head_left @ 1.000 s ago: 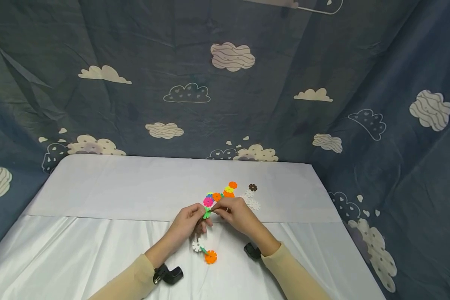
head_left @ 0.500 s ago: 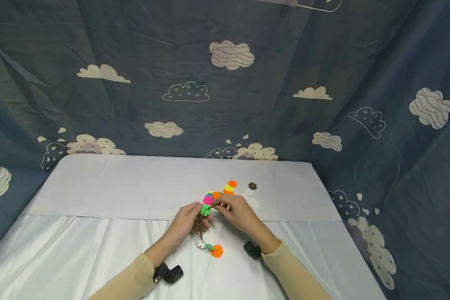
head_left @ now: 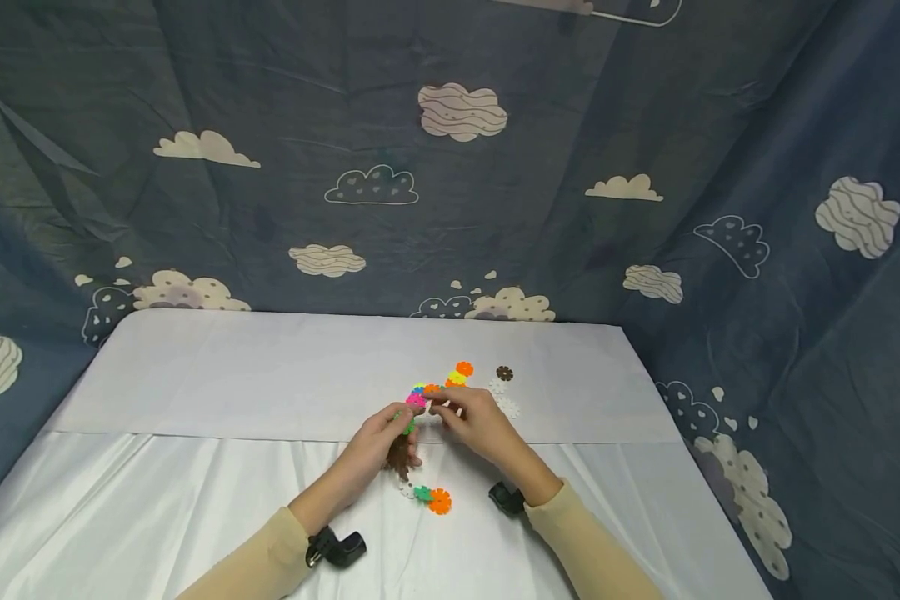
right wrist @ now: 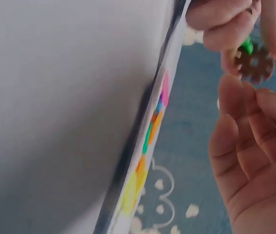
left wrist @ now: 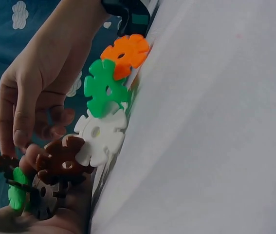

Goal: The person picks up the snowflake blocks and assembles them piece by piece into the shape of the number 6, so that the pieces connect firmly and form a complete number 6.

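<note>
My left hand (head_left: 399, 425) pinches the top of a chain of snowflake discs (left wrist: 101, 136) just above the white table (head_left: 232, 375). The chain runs from a green disc (left wrist: 17, 192) and a brown disc (right wrist: 254, 63) in its fingers down through brown, white and green discs to an orange disc (head_left: 440, 501) lying on the cloth. My right hand (head_left: 450, 410) hovers close beside it with relaxed fingers and holds nothing. Its index finger (left wrist: 6, 122) reaches down toward a small brown piece (left wrist: 5, 163) at the chain's top.
A pile of loose coloured discs (head_left: 453, 382) lies just beyond the hands, with white discs (head_left: 506, 406) and one brown disc (head_left: 504, 372) to its right. Black wrist cameras (head_left: 337, 548) sit on both forearms. Blue cloud-print cloth (head_left: 457, 167) walls the table on three sides.
The lower end of the chain has slid right across the cloth. Both hands have crept slightly away from me, and the right fingers have come off the green disc.
</note>
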Demonstrator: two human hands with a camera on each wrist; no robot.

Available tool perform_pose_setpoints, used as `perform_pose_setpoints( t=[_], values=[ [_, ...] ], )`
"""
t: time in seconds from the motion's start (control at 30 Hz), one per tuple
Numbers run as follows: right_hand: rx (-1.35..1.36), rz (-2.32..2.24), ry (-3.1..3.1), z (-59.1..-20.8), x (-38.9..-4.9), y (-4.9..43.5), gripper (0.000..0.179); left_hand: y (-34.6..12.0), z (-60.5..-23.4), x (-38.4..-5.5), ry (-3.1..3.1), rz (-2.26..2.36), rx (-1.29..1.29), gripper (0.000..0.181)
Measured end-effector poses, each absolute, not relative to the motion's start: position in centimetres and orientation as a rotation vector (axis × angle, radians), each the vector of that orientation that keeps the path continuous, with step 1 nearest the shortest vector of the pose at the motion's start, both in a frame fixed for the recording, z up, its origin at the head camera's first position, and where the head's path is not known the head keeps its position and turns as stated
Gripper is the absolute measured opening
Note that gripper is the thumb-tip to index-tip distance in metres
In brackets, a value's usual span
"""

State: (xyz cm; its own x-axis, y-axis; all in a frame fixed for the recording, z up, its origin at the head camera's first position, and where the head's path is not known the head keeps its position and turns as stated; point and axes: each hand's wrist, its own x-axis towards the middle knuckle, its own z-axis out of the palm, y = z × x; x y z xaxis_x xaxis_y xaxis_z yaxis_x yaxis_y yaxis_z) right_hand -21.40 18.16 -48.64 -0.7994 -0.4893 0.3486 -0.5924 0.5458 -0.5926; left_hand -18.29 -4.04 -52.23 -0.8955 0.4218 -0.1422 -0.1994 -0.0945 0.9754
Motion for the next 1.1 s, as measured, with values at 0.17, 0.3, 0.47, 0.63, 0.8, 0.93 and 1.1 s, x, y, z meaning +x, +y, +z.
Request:
perform_pose_setpoints(
  t=[0.17, 0.3, 0.47, 0.63, 0.8, 0.93, 1.1],
  values=[
    [0.575, 1.203, -2.714, -48.6, -22.2, 19.0, 0.021, -3.9, -52.2, -18.2, 1.711, 2.113, 0.188, 0.045],
    [0.394, 1.08, -2.884, -49.0, -22.5, 19.1, 0.017, -3.9, -52.3, -18.3, 1.69, 2.132, 0.172, 0.044],
    [0.457, 0.729, -3.037, -49.6, -22.2, 17.5, 0.03, -3.9, -52.3, -18.3, 1.692, 2.128, 0.158, 0.043],
    [0.456, 0.566, -3.054, -49.8, -22.0, 15.8, 0.032, -3.8, -52.2, -18.3, 1.702, 2.116, 0.174, 0.042],
    [0.401, 0.875, -3.126, -49.9, -22.6, 16.4, 0.022, -3.9, -52.2, -18.4, 1.688, 2.119, 0.182, 0.041],
    [0.393, 1.28, -3.137, -49.5, -23.2, 17.9, 0.022, -4.0, -52.2, -18.4, 1.666, 2.122, 0.181, 0.043],
    [0.389, 1.486, -3.112, -48.4, -23.1, 18.6, 0.036, -3.8, -52.1, -18.4, 1.624, 2.15, 0.122, 0.044]
  ],
)
